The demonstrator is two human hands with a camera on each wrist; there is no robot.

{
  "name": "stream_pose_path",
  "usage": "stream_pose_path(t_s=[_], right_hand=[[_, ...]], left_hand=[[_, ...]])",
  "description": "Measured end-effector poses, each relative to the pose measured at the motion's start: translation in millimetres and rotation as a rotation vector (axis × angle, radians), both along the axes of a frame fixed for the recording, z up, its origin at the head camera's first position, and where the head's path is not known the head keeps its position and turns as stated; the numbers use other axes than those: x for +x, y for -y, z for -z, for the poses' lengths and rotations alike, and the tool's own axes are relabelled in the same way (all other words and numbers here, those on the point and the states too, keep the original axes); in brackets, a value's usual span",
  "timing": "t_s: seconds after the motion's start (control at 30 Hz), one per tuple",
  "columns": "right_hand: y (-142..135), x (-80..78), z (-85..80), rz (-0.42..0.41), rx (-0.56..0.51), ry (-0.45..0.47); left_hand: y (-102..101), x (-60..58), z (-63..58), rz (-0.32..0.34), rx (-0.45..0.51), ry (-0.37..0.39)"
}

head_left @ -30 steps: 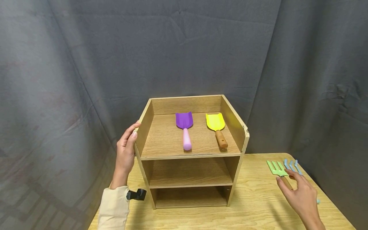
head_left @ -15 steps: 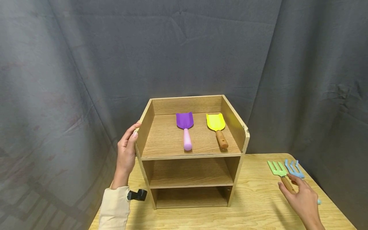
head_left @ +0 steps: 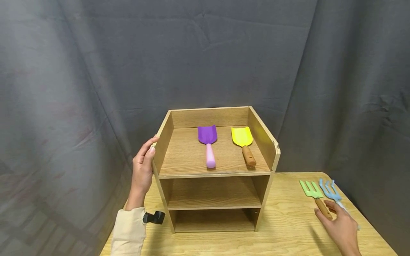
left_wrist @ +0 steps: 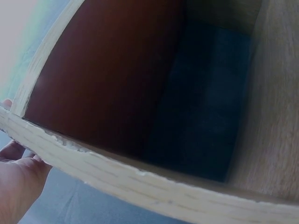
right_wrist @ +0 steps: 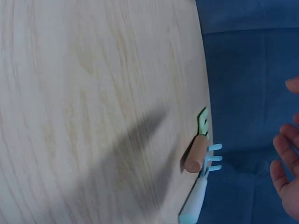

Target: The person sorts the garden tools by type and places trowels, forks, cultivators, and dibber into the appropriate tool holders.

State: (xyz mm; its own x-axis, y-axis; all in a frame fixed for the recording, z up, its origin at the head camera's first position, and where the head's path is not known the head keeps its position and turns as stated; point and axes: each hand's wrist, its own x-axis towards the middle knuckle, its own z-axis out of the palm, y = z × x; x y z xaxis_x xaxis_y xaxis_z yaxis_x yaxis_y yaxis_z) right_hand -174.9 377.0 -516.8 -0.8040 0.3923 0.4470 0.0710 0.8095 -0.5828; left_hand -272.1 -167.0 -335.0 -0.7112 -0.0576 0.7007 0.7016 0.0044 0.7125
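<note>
My left hand (head_left: pixel 142 174) grips the left side panel of a small wooden shelf (head_left: pixel 214 174), thumb and fingers on either side of its edge. In the left wrist view that panel's pale rim (left_wrist: pixel 117 175) crosses in front of the hand (left_wrist: pixel 21 184). Over the right end of the table hovers my right hand (head_left: pixel 341 224), fingers relaxed and holding nothing. Just beyond its fingers lies a green hand fork (head_left: pixel 312 190) with a brown handle. Beside that is a blue hand fork (head_left: pixel 331 193); my hand hides part of its light handle, which the right wrist view shows whole (right_wrist: pixel 194 200).
On the shelf's top level lie a purple toy shovel (head_left: pixel 207 135) with a pink handle and a yellow shovel (head_left: pixel 242 136) with a brown handle. Two lower compartments open toward me. Grey curtain (head_left: pixel 205 53) hangs behind and along both sides of the wooden table (head_left: pixel 285 227).
My right hand has drawn back slightly toward me, uncovering the green fork's handle and more of the blue fork. My left hand keeps its grip on the shelf panel.
</note>
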Motion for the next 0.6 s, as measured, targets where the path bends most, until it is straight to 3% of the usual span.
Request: stream_pose_path(t_s=[0.37, 0.6], right_hand=[[-8.3, -5.1, 13.7, 0.010, -0.025, 0.020], [-14.7, -5.7, 22.6, 0.078, -0.114, 0.057]], left_hand=[[0.2, -0.3, 0.6, -0.010, -0.003, 0.004], [-0.4, -0.2, 0.4, -0.006, -0.004, 0.004]])
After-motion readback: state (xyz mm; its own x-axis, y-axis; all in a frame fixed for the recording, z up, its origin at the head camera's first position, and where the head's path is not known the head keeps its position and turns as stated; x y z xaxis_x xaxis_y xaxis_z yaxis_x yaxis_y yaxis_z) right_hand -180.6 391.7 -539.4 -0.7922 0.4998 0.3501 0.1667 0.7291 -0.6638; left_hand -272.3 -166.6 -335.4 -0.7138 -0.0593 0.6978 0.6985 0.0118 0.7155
